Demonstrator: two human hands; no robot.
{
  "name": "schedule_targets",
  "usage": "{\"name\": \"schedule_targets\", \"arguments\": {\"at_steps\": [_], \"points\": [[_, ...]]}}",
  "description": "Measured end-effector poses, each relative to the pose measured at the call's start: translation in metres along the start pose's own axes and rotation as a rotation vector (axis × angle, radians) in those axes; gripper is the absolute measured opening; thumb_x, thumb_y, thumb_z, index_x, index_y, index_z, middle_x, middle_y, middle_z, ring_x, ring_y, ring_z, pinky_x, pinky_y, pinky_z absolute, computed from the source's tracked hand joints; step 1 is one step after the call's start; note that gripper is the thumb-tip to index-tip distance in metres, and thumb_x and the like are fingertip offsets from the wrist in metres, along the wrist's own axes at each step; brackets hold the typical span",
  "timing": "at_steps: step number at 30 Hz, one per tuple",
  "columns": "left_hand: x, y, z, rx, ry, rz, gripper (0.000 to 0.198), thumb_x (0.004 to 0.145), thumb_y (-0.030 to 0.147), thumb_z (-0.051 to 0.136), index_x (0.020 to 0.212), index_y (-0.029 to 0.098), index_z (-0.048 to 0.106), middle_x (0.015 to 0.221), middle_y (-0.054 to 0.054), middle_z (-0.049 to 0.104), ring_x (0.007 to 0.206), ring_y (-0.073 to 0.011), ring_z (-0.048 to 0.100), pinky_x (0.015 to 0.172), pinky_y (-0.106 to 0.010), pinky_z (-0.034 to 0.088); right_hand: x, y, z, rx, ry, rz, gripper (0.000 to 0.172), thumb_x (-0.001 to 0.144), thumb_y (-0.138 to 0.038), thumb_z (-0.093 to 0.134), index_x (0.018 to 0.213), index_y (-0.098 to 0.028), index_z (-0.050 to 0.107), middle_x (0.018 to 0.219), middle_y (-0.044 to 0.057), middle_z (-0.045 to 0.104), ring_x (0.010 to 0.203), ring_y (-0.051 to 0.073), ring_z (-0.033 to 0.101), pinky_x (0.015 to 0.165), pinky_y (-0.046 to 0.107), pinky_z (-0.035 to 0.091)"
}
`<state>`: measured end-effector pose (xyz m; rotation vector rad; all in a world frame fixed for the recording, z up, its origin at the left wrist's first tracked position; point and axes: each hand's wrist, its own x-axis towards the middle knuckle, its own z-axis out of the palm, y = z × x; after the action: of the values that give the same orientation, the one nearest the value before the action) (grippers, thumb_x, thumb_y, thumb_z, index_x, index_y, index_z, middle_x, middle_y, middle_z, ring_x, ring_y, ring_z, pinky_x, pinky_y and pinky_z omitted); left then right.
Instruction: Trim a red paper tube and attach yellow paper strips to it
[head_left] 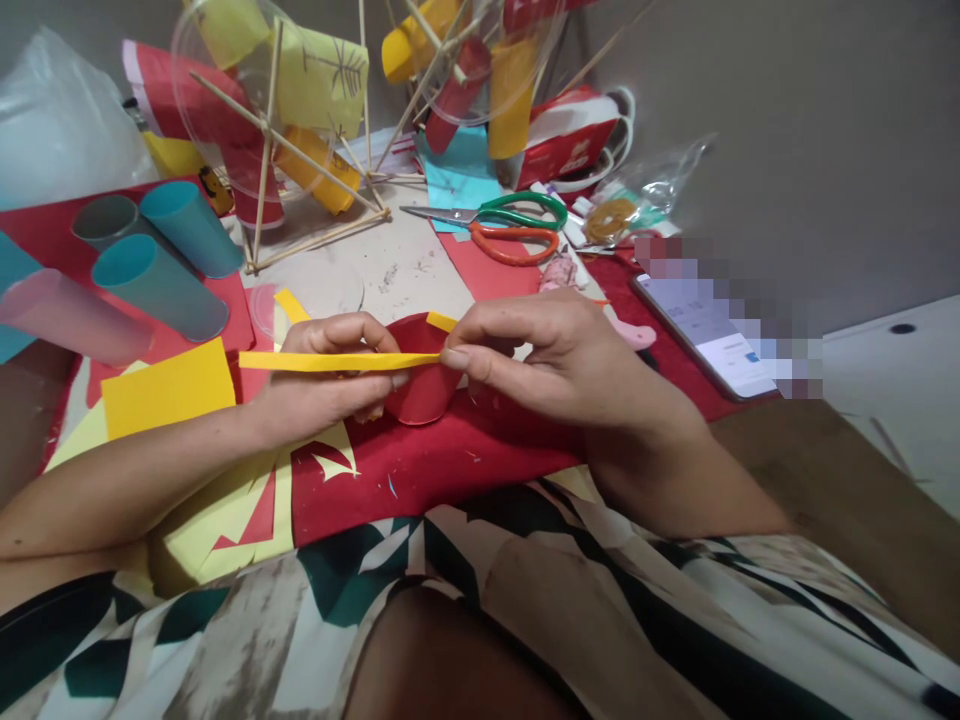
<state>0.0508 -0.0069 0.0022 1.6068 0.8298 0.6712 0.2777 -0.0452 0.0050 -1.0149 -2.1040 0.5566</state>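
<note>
A narrow yellow paper strip (330, 362) runs level between my two hands. My left hand (322, 370) is closed around its middle, fingers behind and thumb below. The strip's right end is pinched between thumb and forefinger of my right hand (525, 355). Just behind the hands is a red paper tube or cup (424, 395), partly covered by them; whether the left fingers also grip it I cannot tell. Another short yellow strip piece (441, 321) shows at its rim. A yellow paper sheet (171, 388) lies left of my left hand.
Blue, grey and pink paper tubes (161, 285) stand at the left. Stick frames (319, 245) with coloured tubes and clear plastic discs rise at the back. Scissors (517, 222) lie beyond the hands. A phone (705, 335) rests at the right. Paper scraps (337, 460) litter the red cloth.
</note>
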Motion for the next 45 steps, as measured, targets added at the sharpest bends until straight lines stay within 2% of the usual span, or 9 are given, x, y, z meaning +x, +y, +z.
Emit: {"name": "schedule_targets", "arguments": {"at_steps": [15, 23, 27, 31, 34, 39, 42, 44, 45], "points": [[0.001, 0.001, -0.004, 0.029, 0.001, 0.001, 0.015, 0.072, 0.007, 0.067, 0.082, 0.016, 0.061, 0.051, 0.005, 0.063, 0.041, -0.0083, 0.059, 0.041, -0.014, 0.05, 0.0, 0.0, -0.003, -0.039, -0.043, -0.063, 0.02, 0.095, -0.02, 0.056, 0.075, -0.018, 0.058, 0.064, -0.002, 0.061, 0.055, 0.008, 0.05, 0.052, 0.021, 0.038], [0.013, -0.001, -0.022, 0.072, -0.156, 0.007, 0.029, 0.074, 0.017, 0.075, 0.1, 0.016, 0.061, 0.062, 0.0, 0.071, 0.047, -0.0125, 0.066, 0.045, -0.018, 0.054, -0.002, -0.003, -0.001, -0.043, -0.032, -0.045, 0.02, 0.094, -0.019, 0.055, 0.075, -0.02, 0.057, 0.061, -0.004, 0.055, 0.051, 0.008, 0.045, 0.05, 0.024, 0.036], [0.016, -0.008, -0.026, -0.043, -0.185, -0.046, 0.023, 0.077, 0.02, 0.073, 0.097, 0.018, 0.061, 0.062, 0.0, 0.072, 0.045, -0.0133, 0.065, 0.043, -0.02, 0.053, -0.002, -0.005, 0.001, -0.048, -0.009, -0.063, 0.02, 0.094, -0.018, 0.054, 0.075, -0.019, 0.059, 0.062, -0.003, 0.058, 0.052, 0.008, 0.046, 0.05, 0.024, 0.037], [0.023, -0.01, -0.034, -0.176, -0.204, -0.055, 0.041, 0.073, 0.013, 0.07, 0.113, 0.019, 0.061, 0.064, 0.002, 0.073, 0.04, -0.0109, 0.06, 0.041, -0.02, 0.049, -0.002, -0.006, 0.002, -0.038, -0.01, -0.013, 0.021, 0.093, -0.019, 0.055, 0.073, -0.019, 0.058, 0.064, -0.002, 0.06, 0.054, 0.009, 0.048, 0.052, 0.024, 0.039], [0.034, -0.005, -0.049, -0.259, 0.027, 0.096, 0.043, 0.069, 0.008, 0.064, 0.113, 0.011, 0.061, 0.064, 0.004, 0.072, 0.042, -0.0044, 0.056, 0.043, -0.014, 0.044, -0.002, -0.006, 0.002, 0.031, -0.017, 0.041, 0.02, 0.094, -0.019, 0.054, 0.074, -0.02, 0.058, 0.065, -0.002, 0.061, 0.056, 0.01, 0.053, 0.054, 0.024, 0.041], [0.035, 0.013, -0.067, -0.172, 0.194, 0.312, 0.042, 0.079, -0.002, 0.051, 0.118, 0.01, 0.06, 0.09, 0.008, 0.075, 0.074, -0.006, 0.066, 0.062, -0.017, 0.053, -0.004, -0.006, 0.003, 0.069, -0.014, 0.085, 0.018, 0.094, -0.021, 0.055, 0.077, -0.02, 0.06, 0.066, -0.001, 0.061, 0.056, 0.012, 0.054, 0.055, 0.027, 0.042], [0.02, 0.023, -0.062, 0.206, 0.199, 0.669, 0.018, 0.086, 0.007, 0.063, 0.103, 0.007, 0.067, 0.098, 0.001, 0.074, 0.091, -0.0122, 0.069, 0.083, -0.028, 0.057, -0.005, -0.005, 0.004, 0.067, -0.021, 0.057, 0.017, 0.094, -0.02, 0.055, 0.078, -0.019, 0.06, 0.067, -0.001, 0.061, 0.058, 0.012, 0.054, 0.056, 0.027, 0.04], [0.008, 0.026, -0.056, 0.75, 0.22, 0.752, 0.023, 0.092, 0.016, 0.062, 0.112, 0.007, 0.066, 0.115, -0.004, 0.07, 0.113, -0.0169, 0.062, 0.104, -0.033, 0.046, -0.005, -0.004, 0.004, 0.055, -0.026, 0.042, 0.017, 0.094, -0.019, 0.054, 0.078, -0.018, 0.06, 0.066, 0.0, 0.06, 0.058, 0.011, 0.054, 0.056, 0.027, 0.04], [0.003, 0.027, -0.053, 0.936, 0.278, 0.904, 0.024, 0.089, 0.019, 0.065, 0.11, 0.008, 0.067, 0.117, -0.004, 0.071, 0.112, -0.0188, 0.063, 0.11, -0.037, 0.041, -0.005, -0.004, 0.005, 0.049, -0.027, 0.038, 0.018, 0.094, -0.019, 0.054, 0.077, -0.018, 0.06, 0.066, -0.001, 0.06, 0.057, 0.011, 0.053, 0.056, 0.027, 0.04]]}}
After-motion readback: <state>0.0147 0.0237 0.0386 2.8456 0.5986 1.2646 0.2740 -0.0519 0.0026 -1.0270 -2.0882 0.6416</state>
